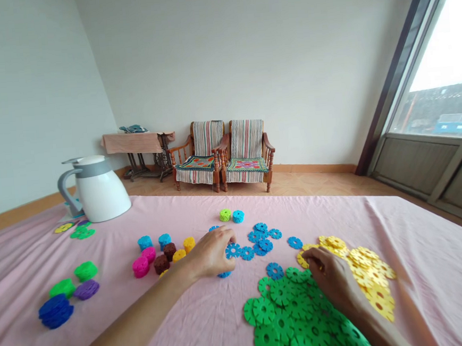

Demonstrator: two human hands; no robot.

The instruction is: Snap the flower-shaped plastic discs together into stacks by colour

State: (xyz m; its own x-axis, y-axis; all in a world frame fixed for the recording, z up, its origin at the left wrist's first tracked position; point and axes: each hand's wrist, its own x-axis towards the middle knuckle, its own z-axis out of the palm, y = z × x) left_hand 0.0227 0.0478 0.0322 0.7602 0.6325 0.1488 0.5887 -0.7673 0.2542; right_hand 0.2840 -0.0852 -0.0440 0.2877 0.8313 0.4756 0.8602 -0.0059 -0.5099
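My left hand (214, 253) is in the middle of the pink cloth, its finger and thumb curved round a notched blue disc (233, 250). More loose blue discs (261, 234) lie to its right, some overlapping. My right hand (335, 277) is curled between the heap of green discs (283, 323) and the spread of yellow discs (368, 266). Its fingers are closed by a yellow disc at the heap's left edge; whether anything is pinched in them is hidden. One blue disc (274, 271) lies beside the green heap.
Stacks of discs stand to the left, among them pink (141, 266), brown (161, 264), dark blue (56, 312) and purple (86, 290). Lime (225, 215) and light-blue (238, 216) stacks sit farther back. A white jug (102, 194) stands back left. Two chairs (241, 151) are beyond the table.
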